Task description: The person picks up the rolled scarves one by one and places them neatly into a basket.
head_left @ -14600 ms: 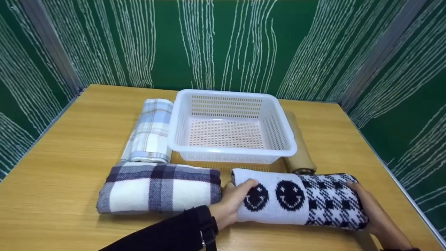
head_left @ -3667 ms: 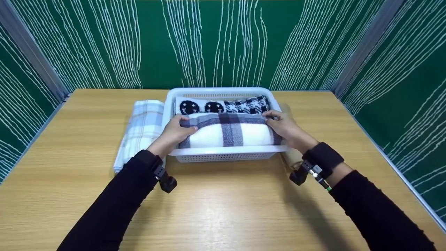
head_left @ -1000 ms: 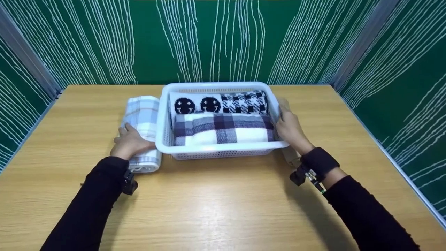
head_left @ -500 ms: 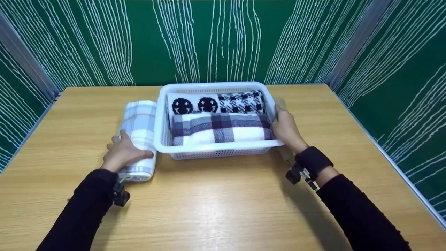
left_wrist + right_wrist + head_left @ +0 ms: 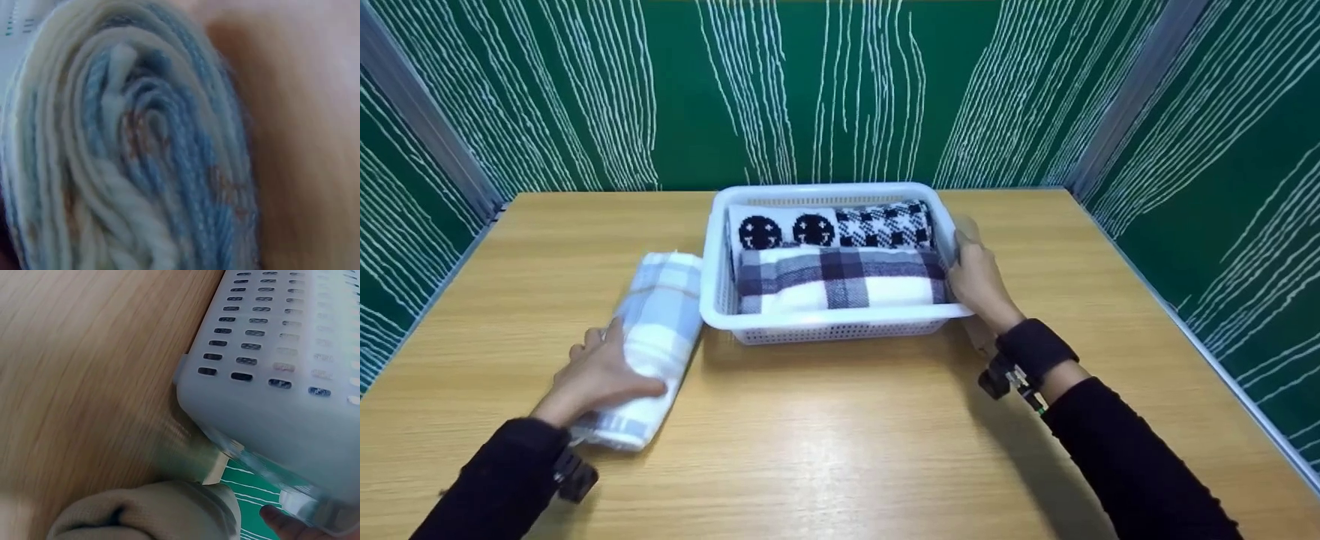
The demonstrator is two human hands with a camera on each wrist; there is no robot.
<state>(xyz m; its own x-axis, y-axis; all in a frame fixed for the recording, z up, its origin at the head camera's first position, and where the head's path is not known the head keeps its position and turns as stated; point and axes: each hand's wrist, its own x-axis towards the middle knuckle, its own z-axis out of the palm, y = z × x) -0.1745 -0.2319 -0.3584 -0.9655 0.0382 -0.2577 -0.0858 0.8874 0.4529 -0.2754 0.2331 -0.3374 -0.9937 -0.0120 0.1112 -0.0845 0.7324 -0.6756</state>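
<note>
My left hand (image 5: pixel 598 375) grips a rolled blue-and-white plaid blanket (image 5: pixel 664 300), thumb on its right side and fingers over its left. The roll lies slanted on the table, its far end beside the basket's left side. Its coiled layers fill the left wrist view. A white slotted plastic basket (image 5: pixel 840 316) stands in the middle, and my right hand (image 5: pixel 981 283) holds its right rim. Inside, a black-and-white roll with smiley faces (image 5: pixel 814 229) lies at the back. In front of it rests a purple-grey and white checked blanket roll (image 5: pixel 840 285).
A tan roll (image 5: pixel 174 509) lies along the basket's right side, mostly hidden by my right hand and forearm in the head view. Behind the wooden table (image 5: pixel 825 450) stands a green wall (image 5: pixel 690 112) with white streaks; side walls flank it.
Both patterned rolls went from the table into the basket earlier. Over the last second my left hand has drawn the blue plaid roll nearer and leftward, turning it slantwise. My right hand stays at the rim.
</note>
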